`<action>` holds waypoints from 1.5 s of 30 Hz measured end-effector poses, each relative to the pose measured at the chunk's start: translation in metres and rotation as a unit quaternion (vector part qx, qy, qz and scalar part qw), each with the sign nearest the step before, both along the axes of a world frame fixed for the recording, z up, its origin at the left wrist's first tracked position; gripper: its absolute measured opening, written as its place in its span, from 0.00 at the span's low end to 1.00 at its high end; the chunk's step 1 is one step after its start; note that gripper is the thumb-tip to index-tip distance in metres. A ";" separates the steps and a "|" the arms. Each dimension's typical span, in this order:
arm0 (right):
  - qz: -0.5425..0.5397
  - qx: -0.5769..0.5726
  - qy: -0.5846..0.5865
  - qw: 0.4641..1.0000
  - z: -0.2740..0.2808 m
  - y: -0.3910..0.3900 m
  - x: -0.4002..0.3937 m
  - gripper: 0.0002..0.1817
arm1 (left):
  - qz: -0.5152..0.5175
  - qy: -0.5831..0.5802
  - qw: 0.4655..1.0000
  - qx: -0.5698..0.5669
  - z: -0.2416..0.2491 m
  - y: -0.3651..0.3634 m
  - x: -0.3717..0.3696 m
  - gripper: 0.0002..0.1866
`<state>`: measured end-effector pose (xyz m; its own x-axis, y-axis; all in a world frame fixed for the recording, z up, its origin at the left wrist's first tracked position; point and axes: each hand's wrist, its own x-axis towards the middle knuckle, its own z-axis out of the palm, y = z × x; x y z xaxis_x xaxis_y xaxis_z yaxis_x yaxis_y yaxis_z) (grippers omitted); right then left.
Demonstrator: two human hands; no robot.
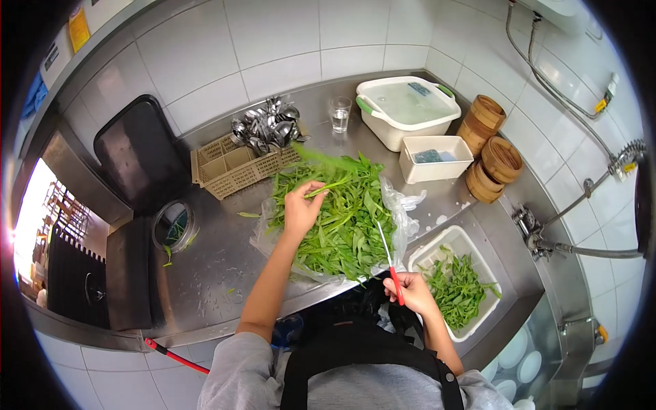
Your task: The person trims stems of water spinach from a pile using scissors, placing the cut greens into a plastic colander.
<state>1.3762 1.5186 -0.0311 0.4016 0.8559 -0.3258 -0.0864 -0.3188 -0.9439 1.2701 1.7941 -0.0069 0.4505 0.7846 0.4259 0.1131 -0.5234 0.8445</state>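
A large heap of leafy greens lies on a clear plastic bag on the steel counter. Over the heap's left part, my left hand pinches a few green stems, whose leafy ends are blurred. My right hand, at the heap's lower right edge, is closed round a red-handled knife, its thin blade pointing up over the leaves. To the right of that hand, a white basket holds more cut greens.
Behind the heap, a beige rack holds cutlery, beside a glass. White tubs and bamboo steamers stand at the back right. The sink with dishes is lower right; a round container sits left.
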 end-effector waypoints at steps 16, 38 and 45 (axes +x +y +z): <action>-0.218 0.111 0.006 0.970 -0.009 -0.041 0.041 0.18 | -0.238 -0.033 0.962 0.130 0.015 -0.121 0.126 0.06; -0.479 -0.059 0.178 0.857 -0.102 -0.139 0.045 0.26 | -0.316 0.138 0.927 0.146 -0.115 -0.207 0.168 0.04; -0.550 0.057 0.373 0.745 -0.102 -0.156 0.080 0.30 | -0.132 -0.065 0.982 -0.118 -0.037 -0.101 0.040 0.08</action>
<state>1.4563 1.3630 -0.1333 0.6243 0.1815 -0.7598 -0.7501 0.4111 -0.5180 1.3105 1.6934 -0.0438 0.6057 0.7313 0.3136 -0.1178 -0.3074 0.9443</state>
